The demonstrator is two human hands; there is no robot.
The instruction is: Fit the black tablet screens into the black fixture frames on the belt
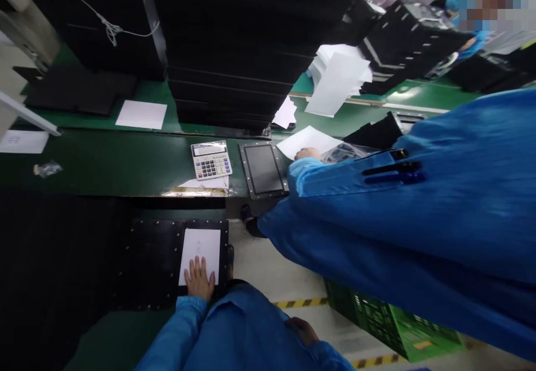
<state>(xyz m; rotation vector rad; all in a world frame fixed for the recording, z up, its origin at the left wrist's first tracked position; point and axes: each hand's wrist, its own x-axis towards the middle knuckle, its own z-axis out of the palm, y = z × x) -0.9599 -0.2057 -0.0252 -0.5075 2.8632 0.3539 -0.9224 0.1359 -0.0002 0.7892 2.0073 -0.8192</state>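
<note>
- Seen from the wearer's head, looking down: the left hand (200,283) lies palm down on a printed sheet (208,259), fingers spread and released, pressing flat rather than gripping.
- That sheet, white with a few small marks too faint to read, rests on a black panel (153,259) with pale dots along its edges, at the lower left of the view. The hand covers the sheet's near edge.
- The right hand (302,331) is low beside the front of the wearer's blue garment (240,332), well apart from the sheet. Its fingers are partly hidden and dark, so whether they are clenched or loose cannot be told.
- Beyond the panel runs a green bench (104,161). On it sits a pale calculator (211,160), with a black-framed plate (263,169) just beside it to the right.
- A tall black stack (251,41) rises behind the calculator, with a blank white sheet (141,114) to its left.
- At the right, a co-worker in a blue sleeve (335,178), with pens tucked into it, rests a hand (307,153) at the edge of a large white paper (310,139); its grip cannot be told.
- Below the co-worker, a green crate (397,326) is on the floor near yellow-and-black tape (301,303).
</note>
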